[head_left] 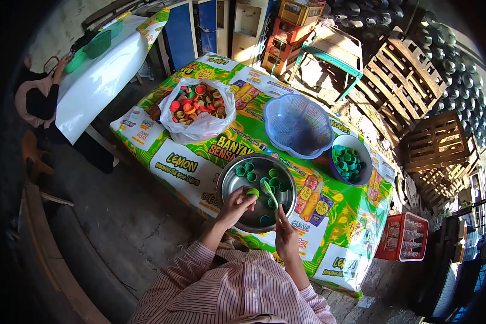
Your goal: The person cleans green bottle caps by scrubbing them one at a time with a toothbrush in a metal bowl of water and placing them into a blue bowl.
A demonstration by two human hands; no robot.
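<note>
Head view: my left fingers (242,198) pinch a cap (252,191); right fingers (280,214), at its three o'clock, pinch a stick (270,194).

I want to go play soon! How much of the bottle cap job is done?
Some looks done: the purple bowl holds a heap of green caps. In hand: the left hand holds a green cap over the metal bowl, the right hand a thin green stick. Probably lots left: the white bag is full of mixed caps, and the blue basket looks empty.
</note>
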